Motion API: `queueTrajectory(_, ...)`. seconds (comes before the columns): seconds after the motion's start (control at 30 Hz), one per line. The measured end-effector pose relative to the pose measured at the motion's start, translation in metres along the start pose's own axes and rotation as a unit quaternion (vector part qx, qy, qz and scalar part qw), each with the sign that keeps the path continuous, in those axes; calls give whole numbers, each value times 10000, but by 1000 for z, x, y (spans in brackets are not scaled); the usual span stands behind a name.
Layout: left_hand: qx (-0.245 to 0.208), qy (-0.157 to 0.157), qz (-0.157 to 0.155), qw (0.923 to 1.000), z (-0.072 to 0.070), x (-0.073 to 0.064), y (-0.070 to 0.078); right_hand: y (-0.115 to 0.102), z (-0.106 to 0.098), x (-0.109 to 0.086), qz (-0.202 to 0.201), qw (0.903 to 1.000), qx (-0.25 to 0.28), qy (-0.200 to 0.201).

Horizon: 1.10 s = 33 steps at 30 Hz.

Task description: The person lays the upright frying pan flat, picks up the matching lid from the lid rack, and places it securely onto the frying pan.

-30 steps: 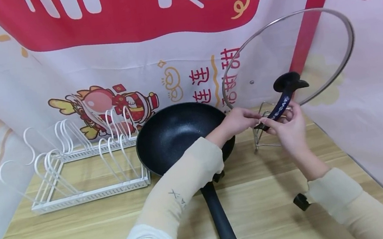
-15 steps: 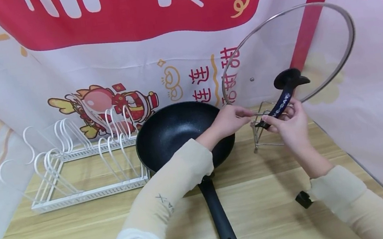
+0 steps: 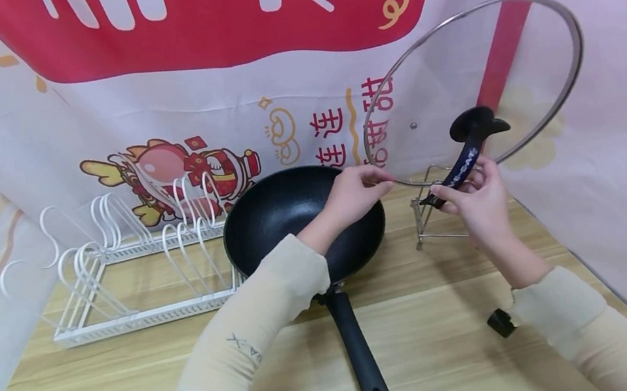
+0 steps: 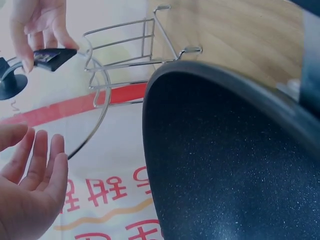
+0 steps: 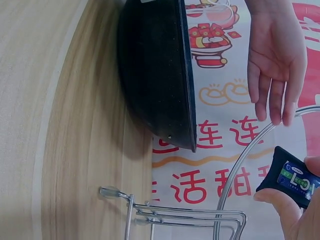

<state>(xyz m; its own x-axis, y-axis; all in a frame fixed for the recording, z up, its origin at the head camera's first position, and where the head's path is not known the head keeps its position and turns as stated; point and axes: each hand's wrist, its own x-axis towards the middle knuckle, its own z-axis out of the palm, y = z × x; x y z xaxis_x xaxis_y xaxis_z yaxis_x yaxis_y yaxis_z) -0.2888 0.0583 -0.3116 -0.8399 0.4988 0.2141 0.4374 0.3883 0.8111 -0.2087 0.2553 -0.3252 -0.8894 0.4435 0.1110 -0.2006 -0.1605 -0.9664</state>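
In the head view, a large round glass lid (image 3: 453,84) with a metal rim is held up, tilted on edge. My right hand (image 3: 484,203) grips its long black handle (image 3: 460,168), thumb on the near side and fingers behind. My left hand (image 3: 352,198) is at the lid's lower left rim, over the frying pan; its fingers look extended in the left wrist view, and whether they touch the rim I cannot tell. The black frying pan (image 3: 281,219) sits below the left forearm, its handle (image 3: 362,361) toward me. Beneath the lid stands a small metal wire rack (image 3: 420,224), partly hidden.
To the left of the pan stands a white dish rack (image 3: 151,317) with several curved prongs. Printed cloth (image 3: 298,78) hangs behind and at both sides of the wooden table (image 3: 442,357). A camera strap's black block shows by the right sleeve (image 3: 561,315).
My left hand has drawn away to the left from the lid's handle end, and its forearm has shifted left. The lid has risen slightly in my right hand.
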Motion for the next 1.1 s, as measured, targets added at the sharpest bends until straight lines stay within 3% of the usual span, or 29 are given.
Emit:
queueTrajectory(0.23, -424, 663, -128, 9968, -10, -6, -6, -3, 0, -1, -11, 9999, -113, -47)
queueTrajectory(0.57, -1123, 1314, -292, 9845, -17, -15, -9, -9, 1, -1, -120, 9993, -187, -286)
queueTrajectory(0.83, -2102, 1623, -213, 9639, -25, -18, -9, -18, 2, -3, -262, 9978, -250, -549)
queueTrajectory(1.1, -2544, 1753, -13, 9511, -33, -22, -4, -23, 4, -3, -294, 9954, -436, -807)
